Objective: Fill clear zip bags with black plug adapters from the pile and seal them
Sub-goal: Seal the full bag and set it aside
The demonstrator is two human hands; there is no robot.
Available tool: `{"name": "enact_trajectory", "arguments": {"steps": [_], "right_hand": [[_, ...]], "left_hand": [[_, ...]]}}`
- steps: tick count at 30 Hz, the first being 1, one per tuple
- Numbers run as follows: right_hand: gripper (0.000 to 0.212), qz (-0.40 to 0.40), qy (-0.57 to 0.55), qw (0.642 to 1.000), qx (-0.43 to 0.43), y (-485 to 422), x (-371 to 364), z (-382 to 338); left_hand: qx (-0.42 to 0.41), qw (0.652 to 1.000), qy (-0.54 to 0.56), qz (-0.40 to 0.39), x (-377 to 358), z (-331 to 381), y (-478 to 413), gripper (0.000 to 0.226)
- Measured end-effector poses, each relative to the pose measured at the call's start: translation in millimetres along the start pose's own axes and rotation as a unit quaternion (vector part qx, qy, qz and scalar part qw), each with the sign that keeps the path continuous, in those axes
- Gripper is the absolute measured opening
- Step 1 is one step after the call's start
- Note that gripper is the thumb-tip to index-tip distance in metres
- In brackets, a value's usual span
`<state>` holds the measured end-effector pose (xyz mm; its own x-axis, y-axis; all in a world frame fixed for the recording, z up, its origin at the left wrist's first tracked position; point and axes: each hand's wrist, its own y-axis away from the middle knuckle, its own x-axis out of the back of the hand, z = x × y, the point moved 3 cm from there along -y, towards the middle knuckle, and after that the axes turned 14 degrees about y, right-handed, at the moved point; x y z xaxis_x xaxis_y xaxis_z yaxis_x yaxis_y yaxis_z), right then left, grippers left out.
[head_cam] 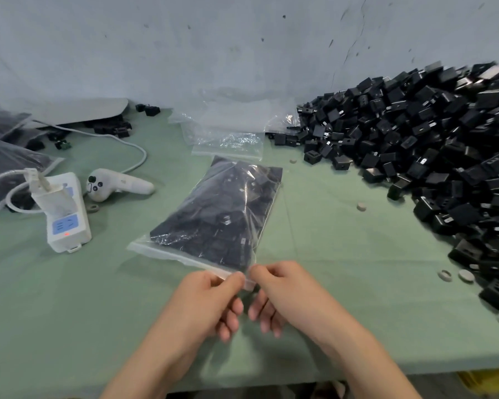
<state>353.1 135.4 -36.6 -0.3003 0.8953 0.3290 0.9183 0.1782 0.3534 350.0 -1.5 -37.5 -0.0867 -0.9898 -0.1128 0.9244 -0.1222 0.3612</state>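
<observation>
Two hands meet at one corner of the filled bag point(222, 208). The left hand point(211, 298) and right hand point(291, 292) each pinch the 4 o'clock end of its zip strip point(167, 253) between thumb and forefinger, so both grips are clenched on the plastic, almost touching.

The bag lies flat on the bench point(343, 269), its long axis running away from the grips toward 1 o'clock. The strip runs crosswise toward 10 o'clock, so nearly all its length lies on the left hand's side; that hand looks better placed to slide along it.

The fingertips cover the pinched corner, and I cannot tell whether any of the strip is pressed closed. The adapters inside blur into one dark mass. The pile point(432, 156) at 2 o'clock is cut off by the frame edge.
</observation>
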Motion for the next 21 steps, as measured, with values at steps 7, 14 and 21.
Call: {"name": "enact_trajectory", "arguments": {"steps": [7,14,21], "right_hand": [[0.040,0.009,-0.003,0.999,0.036,2,-11,1],[0.027,0.119,0.018,0.990,0.069,-4,-8,-5],[0.029,0.020,-0.086,0.996,0.013,1,-11,-2]], "left_hand": [[-0.028,0.999,0.045,-0.005,-15,1,5,0.047],[-0.044,0.978,0.166,0.116,-1,13,-9,0.029],[-0.004,0.991,0.135,0.025,1,7,2,0.031]]}}
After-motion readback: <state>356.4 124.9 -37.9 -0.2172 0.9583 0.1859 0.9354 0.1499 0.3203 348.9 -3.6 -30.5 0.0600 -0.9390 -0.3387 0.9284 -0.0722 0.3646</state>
